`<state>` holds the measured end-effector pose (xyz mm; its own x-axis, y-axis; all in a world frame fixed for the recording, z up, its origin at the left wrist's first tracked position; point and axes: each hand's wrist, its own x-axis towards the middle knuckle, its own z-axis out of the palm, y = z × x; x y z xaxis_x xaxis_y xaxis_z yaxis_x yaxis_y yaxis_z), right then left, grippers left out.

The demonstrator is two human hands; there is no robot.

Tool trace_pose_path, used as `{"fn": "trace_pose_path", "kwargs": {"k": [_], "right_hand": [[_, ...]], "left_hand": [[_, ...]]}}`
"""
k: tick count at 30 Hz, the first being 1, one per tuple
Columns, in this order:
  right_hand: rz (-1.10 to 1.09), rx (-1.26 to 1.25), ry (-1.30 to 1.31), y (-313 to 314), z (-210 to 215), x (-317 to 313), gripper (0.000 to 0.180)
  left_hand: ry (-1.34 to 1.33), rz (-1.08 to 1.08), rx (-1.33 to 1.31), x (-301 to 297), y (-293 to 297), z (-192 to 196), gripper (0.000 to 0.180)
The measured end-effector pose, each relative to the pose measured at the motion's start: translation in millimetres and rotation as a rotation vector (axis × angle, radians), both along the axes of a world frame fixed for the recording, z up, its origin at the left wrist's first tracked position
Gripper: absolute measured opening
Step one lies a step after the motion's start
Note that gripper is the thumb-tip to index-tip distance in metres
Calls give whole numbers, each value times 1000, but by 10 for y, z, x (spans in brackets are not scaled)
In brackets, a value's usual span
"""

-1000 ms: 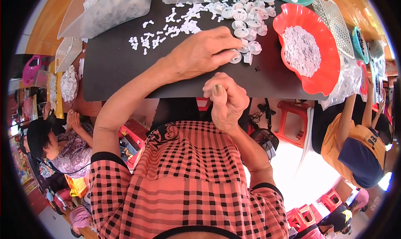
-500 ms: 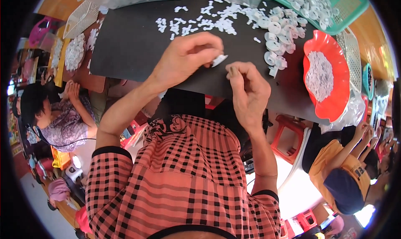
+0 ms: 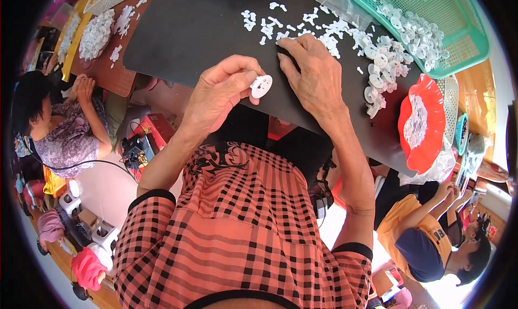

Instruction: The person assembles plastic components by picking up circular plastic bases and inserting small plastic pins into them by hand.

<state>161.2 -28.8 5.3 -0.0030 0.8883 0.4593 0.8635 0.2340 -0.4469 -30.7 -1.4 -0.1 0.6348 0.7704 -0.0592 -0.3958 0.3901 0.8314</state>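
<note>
Between the thumb and fingers of my left hand [image 3: 221, 93] is a round white plastic disc [image 3: 262, 86] with small holes, held over the table's near edge. My right hand [image 3: 315, 74] reaches farther forward over the dark tabletop [image 3: 189, 44]. Its thumb and forefinger are apart, and the fingertips are at the near side of scattered small white plastic pieces [image 3: 329, 42]; whether they touch one is hard to see. To the right of that hand lies a heap of white round plastic parts [image 3: 380, 71].
A green basket [image 3: 469, 58] with more white parts stands at the far right. Near it are a red wavy-edged dish [image 3: 436, 120] of small white bits and a clear plastic bag [image 3: 431, 168]. Left, a white pile [image 3: 97, 36] sits by a seated person [image 3: 70, 120]. Another person [image 3: 426, 233] sits right.
My left hand has drawn back slightly to the left, turning the disc's face into view. My right hand has moved forward to the small pieces. The whole view has shifted somewhat.
</note>
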Motion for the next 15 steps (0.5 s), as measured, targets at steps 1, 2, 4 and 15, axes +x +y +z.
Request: {"fn": "trace_pose_path", "kwargs": {"k": [1, 2, 4, 15], "right_hand": [[15, 26, -27, -6, -12, 9, 19], [15, 20, -30, -36, -7, 17, 19], [56, 56, -53, -154, 19, 46, 17], [66, -20, 176, -425, -42, 183, 26]], "left_hand": [[4, 2, 15, 1, 3, -13, 16], [1, 1, 9, -6, 12, -21, 16], [-37, -30, 9, -11, 30, -17, 16], [-48, -57, -6, 79, 55, 48, 16]]}}
